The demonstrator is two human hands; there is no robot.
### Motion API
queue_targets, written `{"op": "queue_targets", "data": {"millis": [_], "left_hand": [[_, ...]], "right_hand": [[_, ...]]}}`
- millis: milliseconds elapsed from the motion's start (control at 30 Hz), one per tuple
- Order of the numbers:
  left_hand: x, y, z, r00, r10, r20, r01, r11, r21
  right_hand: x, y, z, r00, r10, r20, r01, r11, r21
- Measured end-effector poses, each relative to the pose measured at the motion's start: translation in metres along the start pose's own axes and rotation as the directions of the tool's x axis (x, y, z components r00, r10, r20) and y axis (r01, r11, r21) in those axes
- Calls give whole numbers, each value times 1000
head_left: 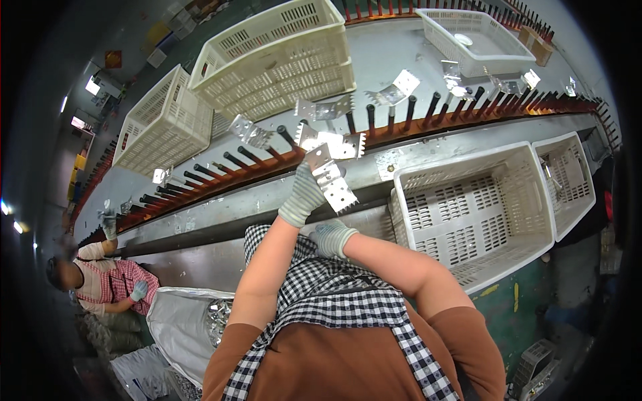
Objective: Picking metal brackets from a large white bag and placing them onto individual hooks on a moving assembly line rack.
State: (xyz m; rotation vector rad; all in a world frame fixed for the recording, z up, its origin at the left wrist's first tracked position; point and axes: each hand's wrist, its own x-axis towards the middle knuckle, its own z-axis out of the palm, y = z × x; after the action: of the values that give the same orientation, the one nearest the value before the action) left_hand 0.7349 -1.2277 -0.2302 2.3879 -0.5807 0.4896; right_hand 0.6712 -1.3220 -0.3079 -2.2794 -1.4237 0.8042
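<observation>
My left hand (302, 195), in a striped knit glove, is raised in front of me and grips a shiny bent metal plate (332, 180) with holes and a toothed end. Right behind it, a similar toothed plate (348, 146) is at the row of black-tipped pegs (371, 119); whether it touches my hand is unclear. Lower down, my right hand (332, 238), gloved the same way, is close to my checked apron (334, 307) at the bench edge. Its fingers are mostly turned away from view, so its grip is hidden.
Toothed metal plates (324, 109) lie along the pegs. Beyond stand stacked white crates (274, 67) and a shallow crate (478, 40). To my right is a large white crate (475, 220); at lower left, a white sack (180, 327) holds metal pieces. A co-worker (114, 281) works farther left.
</observation>
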Motion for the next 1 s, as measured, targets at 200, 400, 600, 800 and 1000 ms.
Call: {"op": "queue_targets", "data": {"millis": [200, 400, 600, 800, 1000], "left_hand": [[21, -36, 20, 523, -711, 470, 383, -297, -875], [10, -91, -20, 975, 115, 191, -189, 883, 430], [-3, -86, -66, 993, -10, -120, 40, 968, 246], [10, -7, -69, 961, 278, -6, -225, 792, 568], [37, 40, -17, 894, 310, 323, -338, 941, 34]], "right_hand": [[-9, -10, -24, 997, 59, 54, -59, 998, 5], [-7, -9, -14, 998, 45, 52, -47, 998, 38], [-4, -6, -7, 999, 7, 49, -10, 999, 49], [-11, -12, -14, 993, 20, 116, -28, 998, 63], [-7, -6, 3, 999, -43, 2, 43, 994, 99]]}}
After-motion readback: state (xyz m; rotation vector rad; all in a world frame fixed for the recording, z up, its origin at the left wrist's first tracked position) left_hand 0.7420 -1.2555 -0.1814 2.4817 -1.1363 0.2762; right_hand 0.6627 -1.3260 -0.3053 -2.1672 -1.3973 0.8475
